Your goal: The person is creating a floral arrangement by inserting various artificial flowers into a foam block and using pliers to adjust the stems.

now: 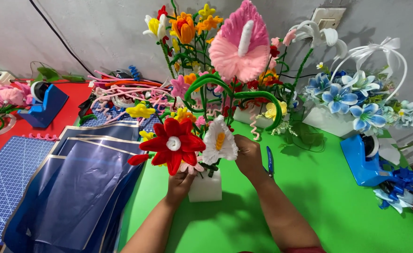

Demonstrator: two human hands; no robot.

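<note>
— What does each grip hold?

— At the centre of the frame, the left hand (179,182) is closed around the stems just under the red flower (172,144), a fuzzy pipe-cleaner bloom with a white middle. The right hand (247,155) is curled beside the white flower (219,142), fingers folded at its right edge; whether it pinches a petal or the stem behind, I cannot tell.

— Where do the flowers stand?

— Both rise out of a small white block (206,187) that sits on the green counter (328,201), directly below the hands. The two blooms touch each other, red to the left, white to the right.

— What lies close by?

— Just right of the right hand, a blue-handled tool (270,161) lies on the green surface. Behind the hands, at upper centre, a big pink flower (240,44) towers over green curved stems, with orange, yellow and red blooms around it.

— And further out?

— At the right, a white basket (330,119) with a ribboned handle holds blue flowers (340,98). Below it stands a blue tape dispenser (362,161), and a blue ribbon bow (401,180) lies near the right edge. At the lower left, dark blue sheets (80,187) overlap, resting partly on a blue cutting mat (7,180). A second blue dispenser (45,105) stands at the upper left on the red surface (73,96), with loose pink pipe cleaners (122,89) piled nearby against the grey wall (98,33).
</note>
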